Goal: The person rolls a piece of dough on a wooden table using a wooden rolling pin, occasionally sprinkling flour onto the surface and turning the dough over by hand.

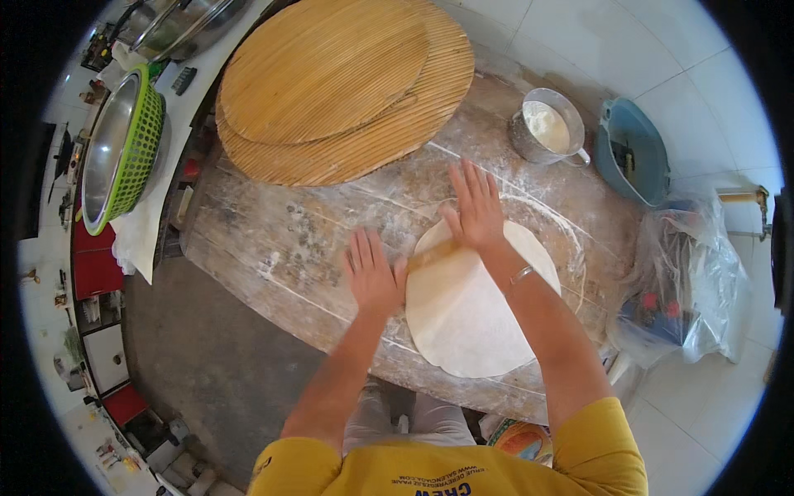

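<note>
A thin wooden rolling pin (435,254) lies slantwise across the upper part of a wide, pale sheet of dough (473,322). My left hand (374,274) rests at the pin's left end, just off the dough's left edge, with fingers stretched out and spread. At the other end, over the dough's far edge, my right hand (480,217) presses with its palm, its fingers also straight and apart. Both palms hide the pin's ends. Under the dough is a floured wooden table (285,269).
Two round slatted wooden boards (347,161) lie stacked at the back left. A clear container of flour (547,128) stands at the back right, beside a blue-grey plastic basin (633,149). Plastic-wrapped items (686,273) sit right. A green colander (141,157) holds a metal bowl, far left.
</note>
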Demonstrator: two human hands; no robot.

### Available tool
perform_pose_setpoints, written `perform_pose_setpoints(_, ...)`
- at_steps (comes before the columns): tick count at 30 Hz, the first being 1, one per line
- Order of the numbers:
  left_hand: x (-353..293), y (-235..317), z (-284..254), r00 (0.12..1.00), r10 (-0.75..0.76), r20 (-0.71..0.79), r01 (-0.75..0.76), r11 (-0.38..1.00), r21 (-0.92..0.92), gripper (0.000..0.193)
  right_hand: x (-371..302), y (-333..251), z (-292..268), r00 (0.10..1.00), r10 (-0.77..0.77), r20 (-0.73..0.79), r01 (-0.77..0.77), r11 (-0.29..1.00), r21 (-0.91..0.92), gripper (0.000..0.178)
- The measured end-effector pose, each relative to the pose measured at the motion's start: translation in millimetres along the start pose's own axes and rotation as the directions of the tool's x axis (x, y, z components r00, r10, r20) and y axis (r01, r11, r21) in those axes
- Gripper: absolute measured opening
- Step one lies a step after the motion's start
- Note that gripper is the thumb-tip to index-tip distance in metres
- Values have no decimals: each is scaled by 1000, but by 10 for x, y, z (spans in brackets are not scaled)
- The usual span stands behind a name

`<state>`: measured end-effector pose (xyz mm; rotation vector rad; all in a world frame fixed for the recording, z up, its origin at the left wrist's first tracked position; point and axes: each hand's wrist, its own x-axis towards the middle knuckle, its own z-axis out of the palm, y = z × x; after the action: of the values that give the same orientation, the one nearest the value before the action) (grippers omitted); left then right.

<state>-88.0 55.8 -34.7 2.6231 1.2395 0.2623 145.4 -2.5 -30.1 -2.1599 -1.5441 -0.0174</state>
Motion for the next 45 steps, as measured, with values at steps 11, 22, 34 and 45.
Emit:
perform_pose_setpoints(11,-1157,-196,-142,919,351,179,-321,930,-177,80,-1482,-319,-515,896,-41,443,69,997,-47,83)
perform_pose_setpoints(22,-176,-389,-174,1000,-14,-16,14,1000,15,75,169,-568,258,1000,23,21,-23,1000,-8,76)
perform_pose_setpoints(34,-2020,158,-333,878,388,281,-265,882,-390,78,-2027,-201,-789,878,-158,452,187,982,-21,60)
perform_pose_setpoints(45,-374,-199,-215,999,-54,-8,54,995,89,78,-454,-495,-22,998,68,-5,-68,996,54,76)
